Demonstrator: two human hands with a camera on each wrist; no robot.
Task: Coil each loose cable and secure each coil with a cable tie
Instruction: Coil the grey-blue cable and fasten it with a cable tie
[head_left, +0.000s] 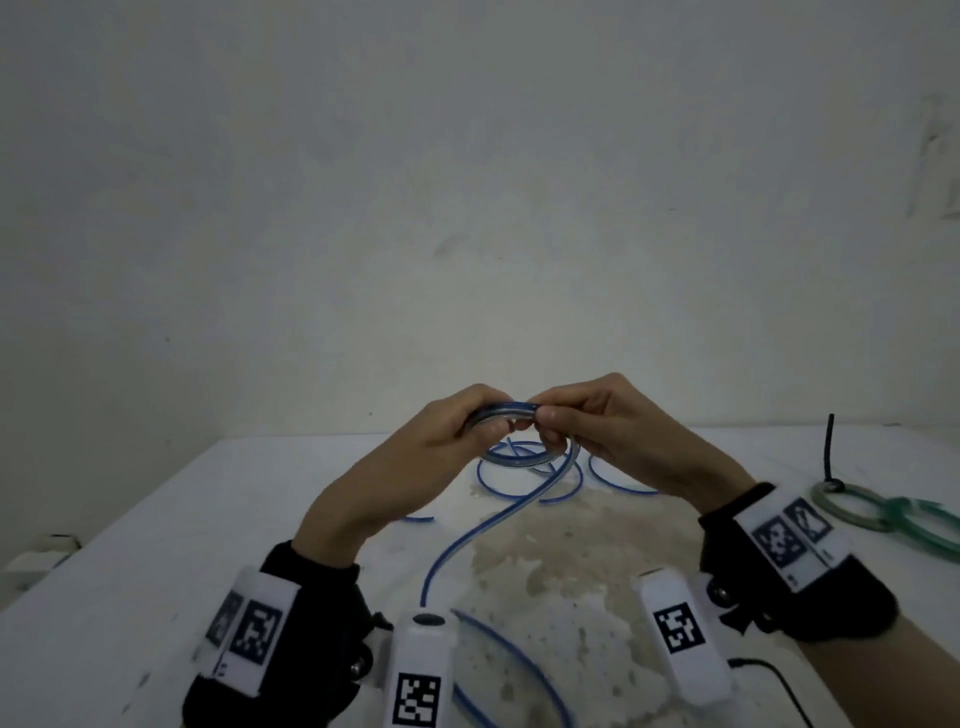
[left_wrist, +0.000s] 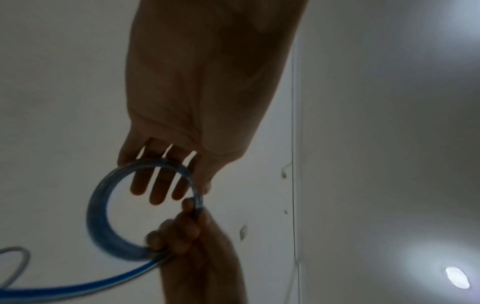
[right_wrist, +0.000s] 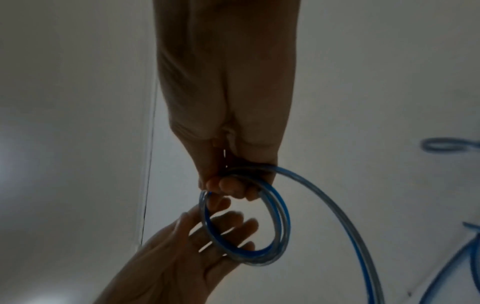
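Blue cable (head_left: 511, 410), partly wound into a small coil, sits raised above the white tabletop (head_left: 156, 519) between both hands. We see the left hand (head_left: 441, 436) holding one side of the coil: thumb and forefinger pinch it, while the other fingers (left_wrist: 155, 185) lie nearly straight behind the loops. Our right hand (head_left: 602, 426) has its fingers curled round the opposite side, clamped on the strands. From the coil the loose remainder trails down onto the tabletop in wide curves toward us. Well apart on the right lies a green cable coil (head_left: 852, 512), bound by a black cable tie (head_left: 829, 452) whose tail stands upright.
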